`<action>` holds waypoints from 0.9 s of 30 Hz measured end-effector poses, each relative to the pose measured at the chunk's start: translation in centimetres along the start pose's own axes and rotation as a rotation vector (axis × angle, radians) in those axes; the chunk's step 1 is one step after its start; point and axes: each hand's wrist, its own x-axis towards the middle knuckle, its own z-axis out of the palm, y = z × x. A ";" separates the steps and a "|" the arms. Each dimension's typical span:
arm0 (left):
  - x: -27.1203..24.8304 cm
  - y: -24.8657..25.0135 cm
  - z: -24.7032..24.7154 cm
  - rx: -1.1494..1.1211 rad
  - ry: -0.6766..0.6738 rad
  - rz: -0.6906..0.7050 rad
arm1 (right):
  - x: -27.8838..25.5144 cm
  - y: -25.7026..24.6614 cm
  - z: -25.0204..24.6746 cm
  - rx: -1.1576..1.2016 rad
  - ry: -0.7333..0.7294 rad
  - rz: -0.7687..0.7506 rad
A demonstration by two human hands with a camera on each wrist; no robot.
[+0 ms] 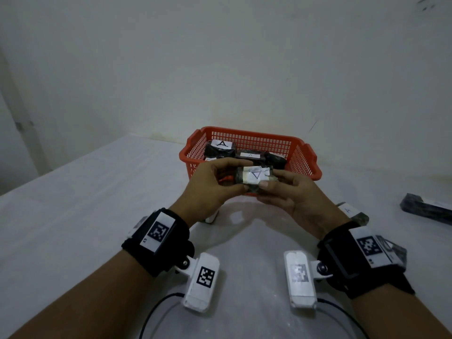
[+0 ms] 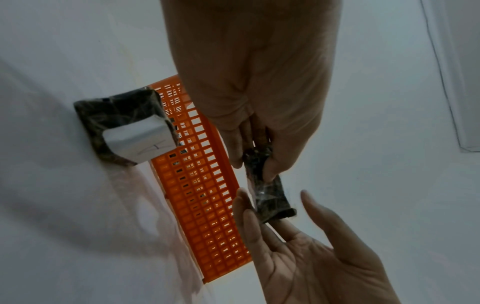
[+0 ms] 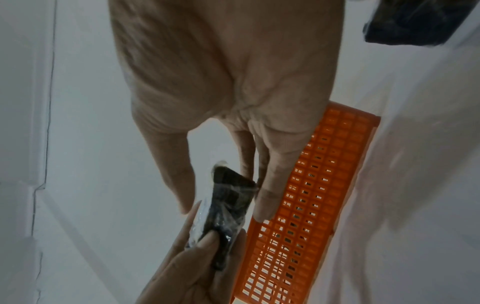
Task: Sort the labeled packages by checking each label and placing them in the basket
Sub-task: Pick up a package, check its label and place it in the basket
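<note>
A small dark wrapped package with a white label bearing a drawn triangle is held up in front of the orange mesh basket. My left hand pinches its left end; in the left wrist view thumb and fingers clamp the dark wrap. My right hand takes the right end, thumb on the label's lower edge and fairly straight fingers behind. The right wrist view shows the package edge-on beside the basket wall. Dark packages labelled A lie inside the basket.
A labelled package stands on the white table against the basket's near wall. More wrapped packages lie on the table at the right, far right and by my right wrist. A white wall rises behind.
</note>
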 end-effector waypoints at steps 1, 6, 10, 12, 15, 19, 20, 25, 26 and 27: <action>0.0 0.0 0.0 0.000 -0.014 0.004 | 0.0 0.0 0.1 -0.009 0.001 0.005; 0.0 0.1 0.5 0.015 -0.083 -0.044 | -0.3 0.1 0.1 -0.125 0.061 -0.043; 0.2 0.2 0.4 0.029 -0.011 -0.071 | -0.3 -0.4 0.2 -0.142 0.042 -0.050; 0.2 0.3 0.2 0.030 -0.002 -0.089 | -0.3 -0.4 0.4 -0.124 0.050 -0.040; 0.2 0.4 0.2 0.013 -0.019 -0.111 | -0.3 -0.4 0.4 -0.129 0.087 -0.055; 0.2 0.5 0.1 0.041 -0.017 -0.115 | -0.3 -0.4 0.2 -0.146 0.107 -0.065; 0.2 0.5 0.0 0.052 -0.016 -0.122 | -0.3 -0.3 0.2 -0.133 0.107 -0.064; 0.2 0.6 0.0 0.038 -0.023 -0.140 | -0.4 -0.8 0.0 -0.182 0.148 -0.092; 0.2 0.6 0.1 0.039 -0.022 -0.138 | -0.5 -0.8 -0.1 -0.207 0.153 -0.103; 0.3 0.6 0.1 0.039 -0.018 -0.140 | -0.6 -0.8 -0.1 -0.214 0.153 -0.107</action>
